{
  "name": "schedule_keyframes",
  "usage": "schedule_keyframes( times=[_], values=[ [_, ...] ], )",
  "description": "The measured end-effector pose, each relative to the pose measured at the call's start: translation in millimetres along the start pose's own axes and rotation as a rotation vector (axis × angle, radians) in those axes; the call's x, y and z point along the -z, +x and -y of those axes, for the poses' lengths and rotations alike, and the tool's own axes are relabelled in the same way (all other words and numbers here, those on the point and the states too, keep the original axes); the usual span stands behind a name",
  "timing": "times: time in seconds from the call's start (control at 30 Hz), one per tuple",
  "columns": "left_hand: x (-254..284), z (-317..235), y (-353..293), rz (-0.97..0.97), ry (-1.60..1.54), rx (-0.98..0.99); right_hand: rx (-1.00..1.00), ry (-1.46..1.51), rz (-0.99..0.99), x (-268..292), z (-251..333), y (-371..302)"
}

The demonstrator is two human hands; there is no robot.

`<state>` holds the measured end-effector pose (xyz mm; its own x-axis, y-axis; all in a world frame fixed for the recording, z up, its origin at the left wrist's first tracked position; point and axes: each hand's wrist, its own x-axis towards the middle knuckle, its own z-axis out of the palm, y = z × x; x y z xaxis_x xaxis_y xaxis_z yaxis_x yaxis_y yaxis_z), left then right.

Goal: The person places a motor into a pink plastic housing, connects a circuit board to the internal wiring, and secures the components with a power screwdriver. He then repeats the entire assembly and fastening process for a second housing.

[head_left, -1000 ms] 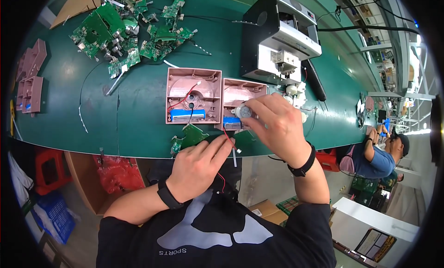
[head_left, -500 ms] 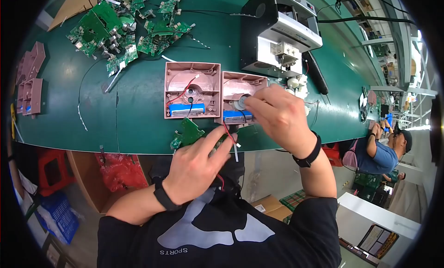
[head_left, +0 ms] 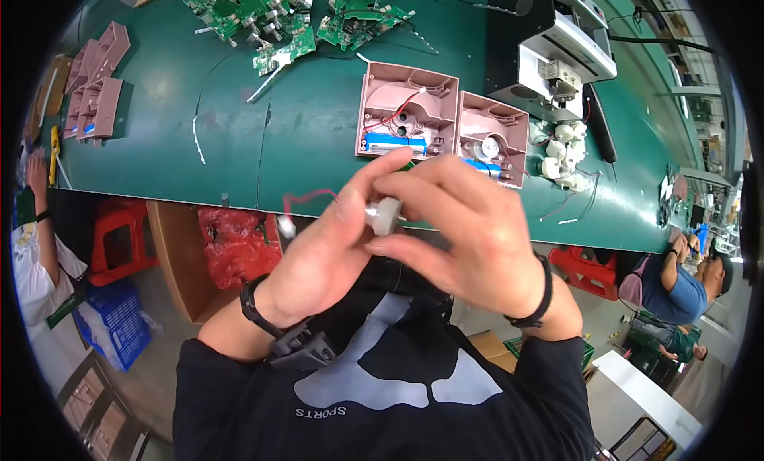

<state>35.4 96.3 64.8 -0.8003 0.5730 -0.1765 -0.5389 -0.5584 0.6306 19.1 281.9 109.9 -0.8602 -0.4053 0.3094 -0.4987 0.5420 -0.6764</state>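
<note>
Left fingers [head_left: 380, 169] grip a white round part [head_left: 387, 216] by the counter's [head_left: 163, 146] near edge, red lead [head_left: 310, 196] trailing left; right fingers [head_left: 438, 197] curve about it, contact unclear. Half a second ago these worked over the right pink housing [head_left: 492, 115]; silver disc [head_left: 487, 148] there now uncovered.

single view: head, left one of two side-by-side fisheyes. looks steeply down from above the wearer's shirt [head_left: 382, 437], facing out over the counter [head_left: 310, 138]; upright, unmirrored. shirt fills the lower edge, close up; left hand [head_left: 310, 262] and right hand [head_left: 481, 226] near, mid-frame. counter spans the upper half, front edge sloping down to the right. very wide field: takes in floor [head_left: 161, 375]; straight edges bend toward the rim.
</note>
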Motion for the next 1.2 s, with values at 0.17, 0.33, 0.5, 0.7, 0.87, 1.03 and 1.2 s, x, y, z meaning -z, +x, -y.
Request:
schedule_keyframes(
  times=[0.17, 0.33, 0.5, 0.7, 0.87, 1.03, 1.2],
  values=[
    [12, 4, -15, 0.083, 0.201, -0.064, -0.056, -0.022, 0.028, -19, 4, -11],
    [18, 7, -26, 0.014, 0.433, -0.072, -0.214, 0.129, 0.063, -12, 6, -27],
    [21, -4, -20, -0.048, 0.887, -0.317, -0.218, 0.192, -0.09, -17, 4, -33],
    [24, -1, -13, -0.089, 1.231, -0.605, -0.168, 0.072, -0.032, -21, 19, -26],
    [20, -8, -4, -0.036, 1.337, -0.7, -0.138, -0.092, -0.016, -6, 24, -19],
    [28, -47, 45, 0.003, 1.425, -0.772, -0.134, -0.236, -0.093, 33, 1, -3],
    [37, -44, 98, -0.1, 1.602, -0.719, -0.18, -0.249, -0.061, 39, -21, 12]
  ],
)
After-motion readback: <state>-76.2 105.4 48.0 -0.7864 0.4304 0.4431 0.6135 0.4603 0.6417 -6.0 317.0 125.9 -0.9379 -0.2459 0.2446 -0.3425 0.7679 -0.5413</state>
